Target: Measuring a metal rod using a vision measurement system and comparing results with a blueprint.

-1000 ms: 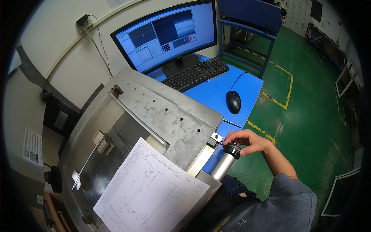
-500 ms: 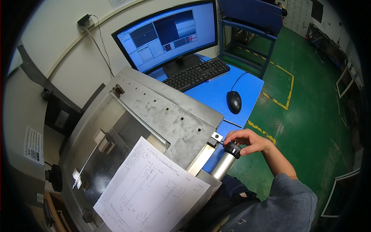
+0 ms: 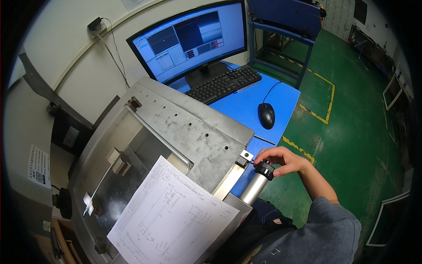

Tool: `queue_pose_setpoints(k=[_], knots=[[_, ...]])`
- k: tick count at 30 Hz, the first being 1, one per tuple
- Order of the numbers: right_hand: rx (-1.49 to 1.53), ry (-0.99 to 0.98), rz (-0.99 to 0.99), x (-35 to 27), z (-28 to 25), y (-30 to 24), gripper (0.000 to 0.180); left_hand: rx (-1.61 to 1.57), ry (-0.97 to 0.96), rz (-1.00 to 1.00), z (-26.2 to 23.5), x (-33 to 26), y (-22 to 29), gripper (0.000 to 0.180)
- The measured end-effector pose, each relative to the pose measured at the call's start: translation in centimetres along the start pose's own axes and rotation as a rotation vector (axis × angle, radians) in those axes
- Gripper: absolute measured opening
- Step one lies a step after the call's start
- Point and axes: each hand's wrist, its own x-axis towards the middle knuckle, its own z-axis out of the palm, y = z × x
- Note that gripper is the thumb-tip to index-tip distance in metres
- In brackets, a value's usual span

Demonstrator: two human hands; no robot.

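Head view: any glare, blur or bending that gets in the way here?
Head view: sharp and evenly lit; the right hand on the black knob shows clearly. Fisheye bends the metal cover and wall edges near the rim, with dark corners. The monitor is bright but not washed out.

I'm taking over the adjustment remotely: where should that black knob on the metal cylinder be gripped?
Grip the black knob around its ribbed rim, coming from the right as the right hand does. It caps the silver cylinder, with the metal stage close on its left.

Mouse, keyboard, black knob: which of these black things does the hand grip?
The black knob capping the silver cylinder; the right hand grips it. Mouse and keyboard lie untouched.
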Motion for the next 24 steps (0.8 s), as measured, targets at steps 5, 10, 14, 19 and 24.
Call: queue_pose_setpoints(k=[5,10,14,19,24], knots=[[-0.023,0.004,-0.007,-0.1,-0.1,0.3,0.049,-0.005,-0.02,0.011,0.2,-0.1,-0.5,0.055],[0.049,0.031,-0.002,-0.2,0.0,0.6,0.055,0.018,-0.041,0.039,0.3,-0.4,-2.2,0.056],[0.043,0.038,-0.012,-0.2,0.0,0.4,0.058,-0.06,-0.053,0.021,0.5,-0.7,-3.0,0.058],[0.136,0.171,0.007,0.4,-2.6,0.9,0.051,0.0,-0.026,0.094,0.4,-0.9,-3.7,0.049],[-0.832,0.922,-0.046,2.6,-10.3,6.2,0.038,-0.252,-0.112,-0.589,2.5,0.6,3.4,0.043]])
